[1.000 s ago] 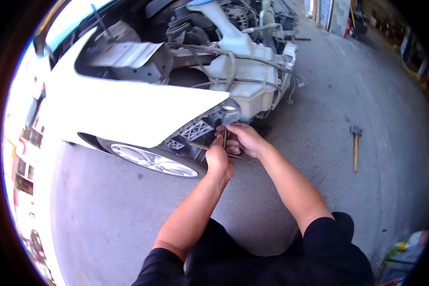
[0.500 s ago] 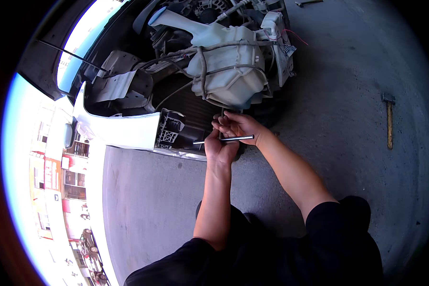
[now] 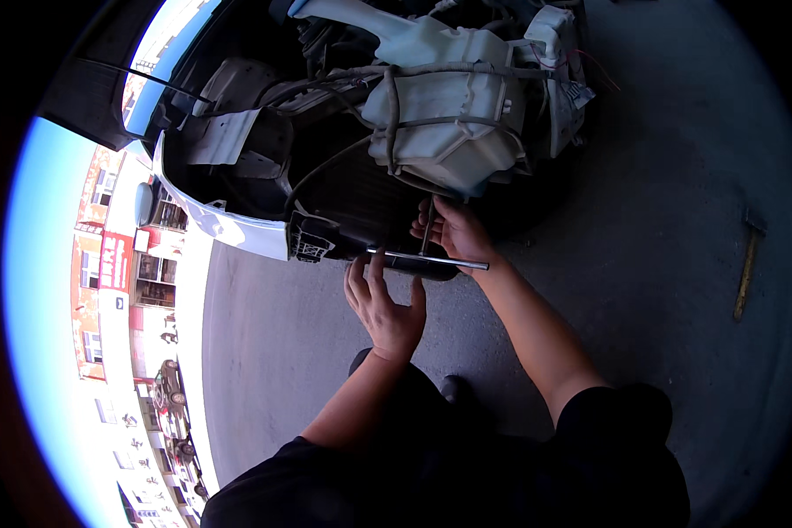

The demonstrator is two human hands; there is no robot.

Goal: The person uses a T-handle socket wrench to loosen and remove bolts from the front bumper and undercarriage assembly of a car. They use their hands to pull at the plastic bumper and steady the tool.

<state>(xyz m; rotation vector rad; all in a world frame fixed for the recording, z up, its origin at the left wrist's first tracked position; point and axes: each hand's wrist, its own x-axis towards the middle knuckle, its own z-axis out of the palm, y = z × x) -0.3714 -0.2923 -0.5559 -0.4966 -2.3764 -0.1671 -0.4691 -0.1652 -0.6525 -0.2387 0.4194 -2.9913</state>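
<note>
In the head view, my right hand [image 3: 456,231] has its fingers closed around the upright shaft of a T-shaped metal wrench [image 3: 451,261] beneath the white plastic reservoir [image 3: 449,145]. The wrench's bright crossbar lies roughly level across the wheel-well opening. My left hand [image 3: 385,312] is open just below the bar's left end, fingers spread and fingertips at or close to it; contact is unclear. A lattice bracket [image 3: 311,246] sits at the end of the white fender [image 3: 257,236], left of the wrench. Where the shaft's upper end goes is hidden in shadow.
Hoses and loose wires hang around the reservoir in the stripped front of the car. A hammer [image 3: 746,273] lies on the concrete floor [image 3: 660,290] to the right. Bright buildings and parked cars show at the left rim, under the dark raised hood [image 3: 106,70].
My left hand has come away from the shaft, downward and leftward, and has opened. The crossbar's tilt has changed, its left end now higher than its right. The whole view has shifted.
</note>
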